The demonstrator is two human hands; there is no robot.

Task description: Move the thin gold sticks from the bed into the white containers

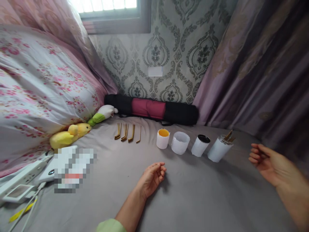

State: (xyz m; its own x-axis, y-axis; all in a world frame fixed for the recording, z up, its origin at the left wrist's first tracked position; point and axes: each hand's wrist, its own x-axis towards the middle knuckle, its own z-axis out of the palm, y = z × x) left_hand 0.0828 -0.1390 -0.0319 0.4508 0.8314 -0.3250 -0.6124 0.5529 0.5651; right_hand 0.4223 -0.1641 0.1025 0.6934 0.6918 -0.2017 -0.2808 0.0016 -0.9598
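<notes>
My left hand is over the grey sheet at the front middle, palm turned inward and fingers loosely bent, holding nothing I can see. At the right, my right hand is half curled in the same way, also with nothing visible in it. Nearest to it stands a white-wrapped can with several brown sticks in its mouth. Left of that are a white-wrapped can with a dark inside, a wide whitish cup and a white cup with a yellow inside. Thin bent golden-brown rods lie in small groups further left.
A black and maroon roll bag lies along the wall. On the left are a yellow plush toy, a green and white plush toy, a power strip with cables, and a blurred-out item. Curtains hang at right.
</notes>
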